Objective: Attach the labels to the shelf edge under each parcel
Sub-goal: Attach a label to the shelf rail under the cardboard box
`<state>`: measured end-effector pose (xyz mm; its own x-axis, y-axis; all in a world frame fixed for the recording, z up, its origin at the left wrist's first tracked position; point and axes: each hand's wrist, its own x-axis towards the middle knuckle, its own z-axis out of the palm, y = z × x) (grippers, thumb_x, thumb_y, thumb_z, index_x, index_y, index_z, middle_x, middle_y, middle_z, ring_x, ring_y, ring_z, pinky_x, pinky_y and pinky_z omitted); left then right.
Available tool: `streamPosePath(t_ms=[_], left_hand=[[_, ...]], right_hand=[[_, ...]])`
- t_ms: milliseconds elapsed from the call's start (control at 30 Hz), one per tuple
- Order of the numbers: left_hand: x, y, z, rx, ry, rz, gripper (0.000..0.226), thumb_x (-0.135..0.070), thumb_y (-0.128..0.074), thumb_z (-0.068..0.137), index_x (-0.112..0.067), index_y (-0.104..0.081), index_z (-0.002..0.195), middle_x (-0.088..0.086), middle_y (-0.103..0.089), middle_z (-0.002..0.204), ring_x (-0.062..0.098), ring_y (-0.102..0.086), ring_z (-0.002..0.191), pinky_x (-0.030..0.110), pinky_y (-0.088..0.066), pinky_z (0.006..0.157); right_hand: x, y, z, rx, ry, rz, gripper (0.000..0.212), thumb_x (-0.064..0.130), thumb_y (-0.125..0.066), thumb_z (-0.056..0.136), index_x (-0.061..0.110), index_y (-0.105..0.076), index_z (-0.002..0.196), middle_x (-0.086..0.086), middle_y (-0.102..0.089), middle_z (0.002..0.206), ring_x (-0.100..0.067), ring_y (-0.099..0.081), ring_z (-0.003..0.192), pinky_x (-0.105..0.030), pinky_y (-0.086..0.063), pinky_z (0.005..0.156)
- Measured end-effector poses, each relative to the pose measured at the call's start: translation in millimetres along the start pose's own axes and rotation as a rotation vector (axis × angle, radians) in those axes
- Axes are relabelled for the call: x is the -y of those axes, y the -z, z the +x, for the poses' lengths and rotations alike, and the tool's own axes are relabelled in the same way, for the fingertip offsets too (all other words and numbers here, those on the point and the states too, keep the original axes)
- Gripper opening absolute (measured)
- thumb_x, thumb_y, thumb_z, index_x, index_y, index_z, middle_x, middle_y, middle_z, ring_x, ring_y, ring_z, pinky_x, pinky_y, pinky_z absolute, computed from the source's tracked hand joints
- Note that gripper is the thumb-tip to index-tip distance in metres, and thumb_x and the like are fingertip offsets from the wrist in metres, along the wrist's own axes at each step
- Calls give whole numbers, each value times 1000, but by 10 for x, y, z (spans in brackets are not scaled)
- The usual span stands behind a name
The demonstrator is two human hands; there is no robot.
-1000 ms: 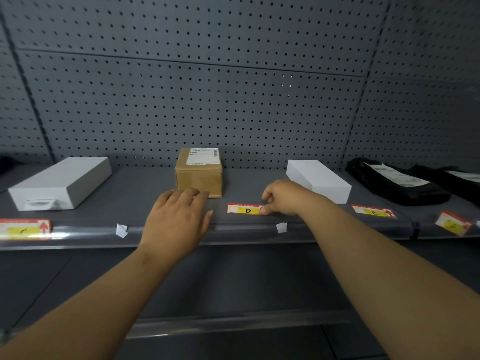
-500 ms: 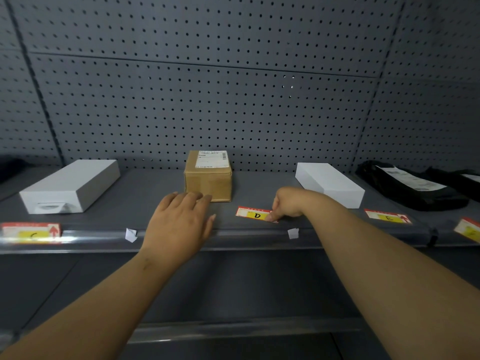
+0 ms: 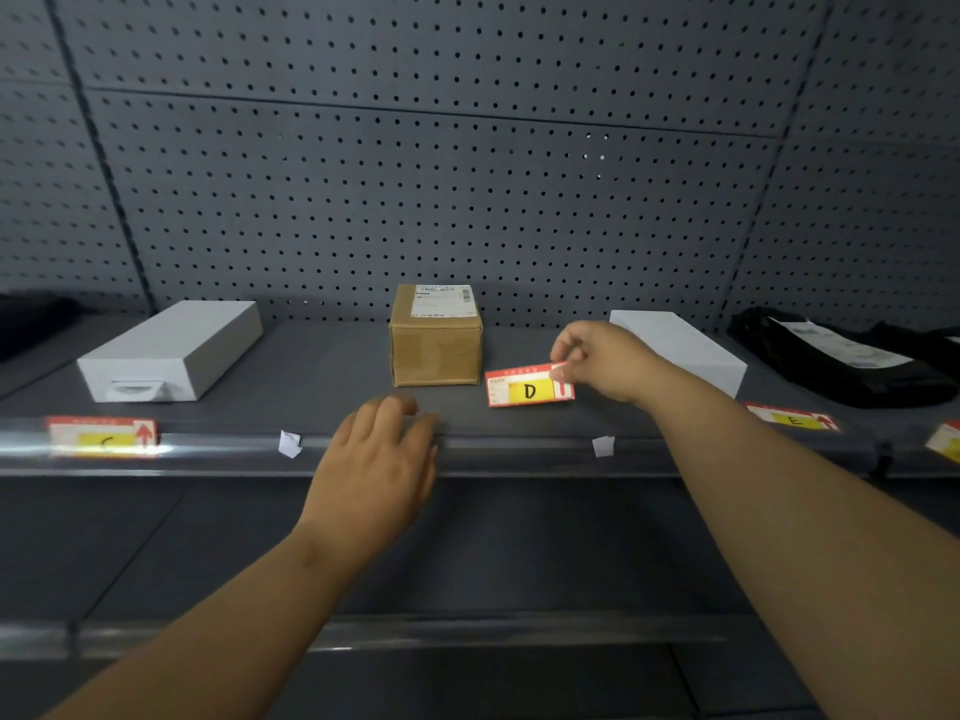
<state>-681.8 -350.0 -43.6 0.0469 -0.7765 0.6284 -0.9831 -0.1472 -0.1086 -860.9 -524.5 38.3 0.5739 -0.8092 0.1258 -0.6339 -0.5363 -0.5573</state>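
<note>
On the shelf [image 3: 322, 402], just right of the brown box [image 3: 435, 339], the right hand [image 3: 605, 361] pinches the D label [image 3: 529, 386] by its right end, tilted up off the surface. The left hand [image 3: 376, 459] hovers open, fingers spread, over the shelf edge [image 3: 493, 454] in front of the box. The C label [image 3: 102, 436] sits in the edge strip; the E label [image 3: 792, 419] lies flat.
</note>
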Motion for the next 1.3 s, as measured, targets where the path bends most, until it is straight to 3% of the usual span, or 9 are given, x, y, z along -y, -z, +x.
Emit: streamPosePath(t_ms=[100,433,633,833,900,1000,1167,1300], left_hand=[[-11,-16,-84,-7,9,10,36,-26,-38,83,-5,-65,95,16,-59,89,33,-56,75,38,-50,68],[190,-49,-259,106,102,78,34,-22,-35,81,-1,-61,88,18,-57,81,35,-54,67,41,-48,63],[287,-63,-250,110,90,75,19,-9,-61,74,-1,-63,91,18,-58,83,36,-57,71,41,-51,68],[308,-23,-184,95,84,50,18,-6,-71,67,-1,-62,83,17,-58,76,35,-56,64,40,-49,62],[320,-21,-167,100,80,69,12,-12,-56,75,-3,-61,81,16,-57,75,34,-55,65,40,-48,62],[349,-43,-131,154,71,74,28,-22,-37,76,-4,-59,80,15,-57,75,33,-55,66,40,-47,62],[376,-87,-161,130,55,77,22,-17,-42,73,-3,-58,80,15,-57,72,33,-54,65,40,-47,61],[375,-108,-162,80,49,47,26,-19,-38,75,-4,-58,81,14,-56,72,33,-54,64,39,-47,61]], right_hand=[[90,4,-60,-53,55,40,10,15,-63,88,19,-56,93,1,-59,91,-17,-54,87,-22,-39,62],[305,-74,-192,-103,115,20,9,19,-64,86,24,-57,87,13,-55,73,-11,-54,75,-22,-38,61],[366,-122,-253,-96,118,24,19,16,-64,86,30,-54,77,9,-59,75,-15,-58,81,-29,-44,72],[410,-147,-279,-92,124,18,10,14,-64,86,21,-58,86,-1,-62,84,-17,-58,82,-27,-44,70],[430,-157,-284,-90,127,18,9,13,-64,86,20,-58,86,-3,-63,85,-16,-58,81,-27,-43,69],[448,-181,-285,-89,132,26,9,11,-65,86,18,-59,88,-4,-61,83,-16,-56,80,-25,-42,66],[467,-213,-284,-90,125,19,8,11,-64,86,13,-62,93,-4,-63,85,-17,-58,82,-29,-46,72],[482,-224,-292,-86,123,20,8,11,-63,87,12,-61,95,-5,-63,86,-16,-58,82,-23,-44,66]])
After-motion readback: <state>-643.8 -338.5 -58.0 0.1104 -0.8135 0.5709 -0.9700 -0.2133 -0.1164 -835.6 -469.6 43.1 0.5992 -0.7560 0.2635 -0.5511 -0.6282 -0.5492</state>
